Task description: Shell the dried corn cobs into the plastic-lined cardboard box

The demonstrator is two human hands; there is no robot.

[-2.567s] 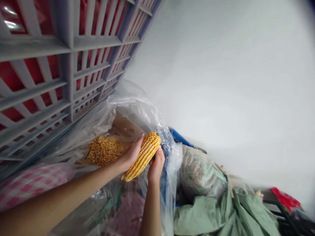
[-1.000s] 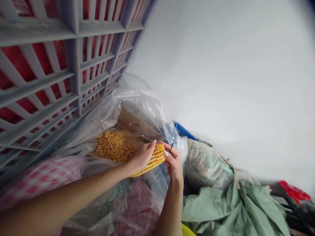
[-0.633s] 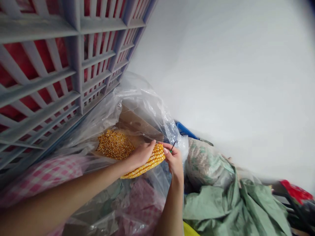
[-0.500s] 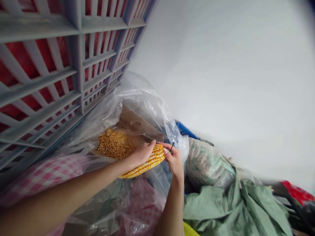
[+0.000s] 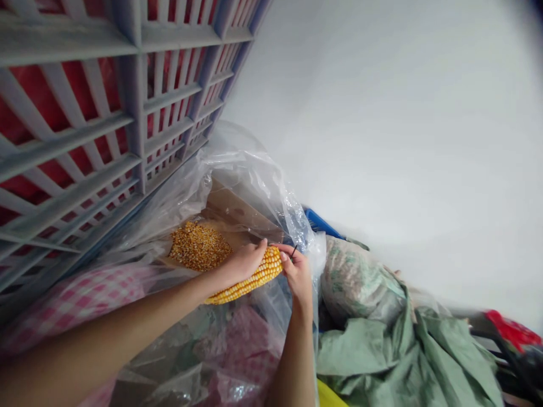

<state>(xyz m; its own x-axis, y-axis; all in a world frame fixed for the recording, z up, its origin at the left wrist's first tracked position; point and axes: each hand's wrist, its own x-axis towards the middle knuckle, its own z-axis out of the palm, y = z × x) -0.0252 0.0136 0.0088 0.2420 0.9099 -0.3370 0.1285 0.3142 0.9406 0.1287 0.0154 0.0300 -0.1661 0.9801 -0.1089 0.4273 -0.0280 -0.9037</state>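
Observation:
My left hand (image 5: 248, 263) is closed round a yellow ear of corn (image 5: 246, 288), which lies slantwise with its right end higher. At that right end is my right hand (image 5: 299, 274), its thumb and fingers pinched against the kernels. A thin dark rod (image 5: 294, 250) sticks up from between the right fingers; the rest of it is hidden in the hand. Beyond the left wrist, a heap of loose corn kernels (image 5: 197, 246) lies in a clear plastic bag (image 5: 250, 164) with brown cardboard (image 5: 237, 206) inside.
A grey-purple slatted plastic crate (image 5: 138, 102) with red material behind its slats rises on the left. A white wall (image 5: 403, 141) fills the upper right. On the right stand a stuffed woven sack (image 5: 360, 280) and a green sheet (image 5: 382, 356). Pink checked cloth (image 5: 97, 299) lies lower left.
Both hands and the ear of corn have shifted very slightly up and left. The rod at the right fingers has moved a little to the left.

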